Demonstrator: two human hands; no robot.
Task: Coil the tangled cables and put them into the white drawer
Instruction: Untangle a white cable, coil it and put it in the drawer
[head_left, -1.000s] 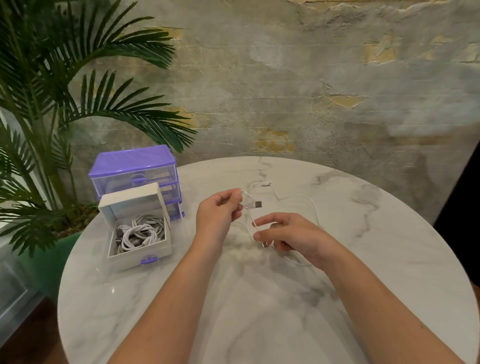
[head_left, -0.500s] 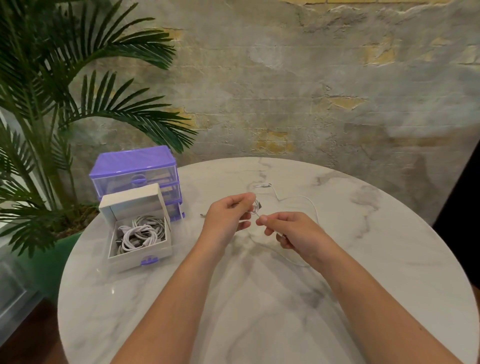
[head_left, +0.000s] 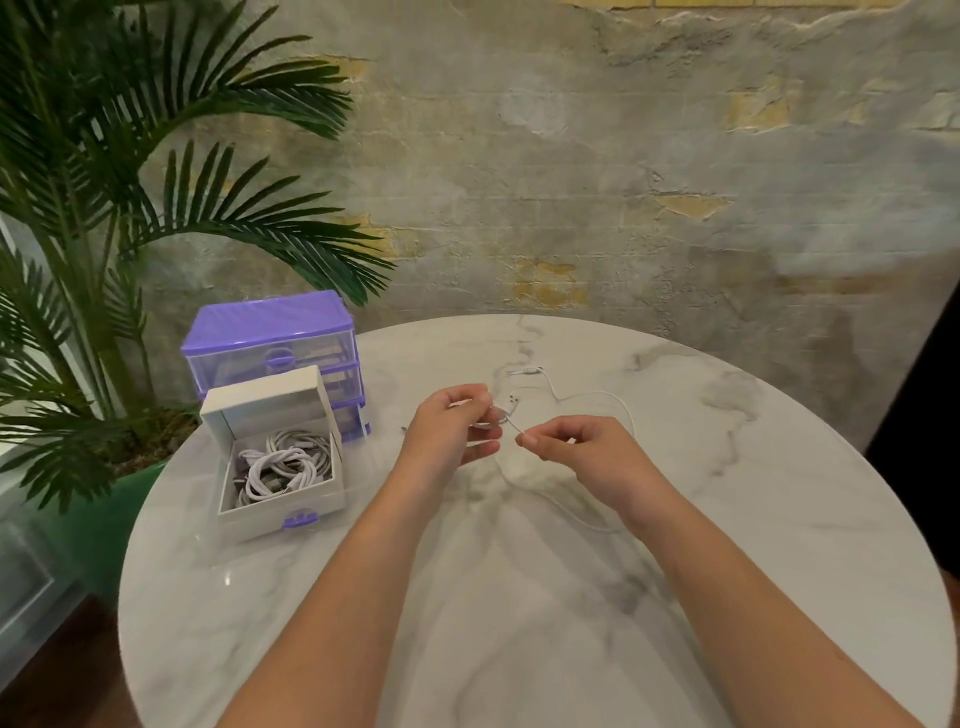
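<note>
Between your two hands, above the middle of the table (head_left: 779, 519), runs the thin white cable (head_left: 589, 397). Your left hand (head_left: 452, 428) has its fingers curled round the first small loops, with the plug end poking out just past the fingertips. Your right hand (head_left: 582, 452) pinches the cable between thumb and forefinger, just beside the left. From there the slack trails away to your right and toward the wall, its far end lying flat on the marble. So the free length lies on your right hand's side; feed it leftward into the coil. Well left, the white drawer (head_left: 283, 512) sits open-topped, holding coiled cables, in front of the purple drawer unit (head_left: 270, 338).
</note>
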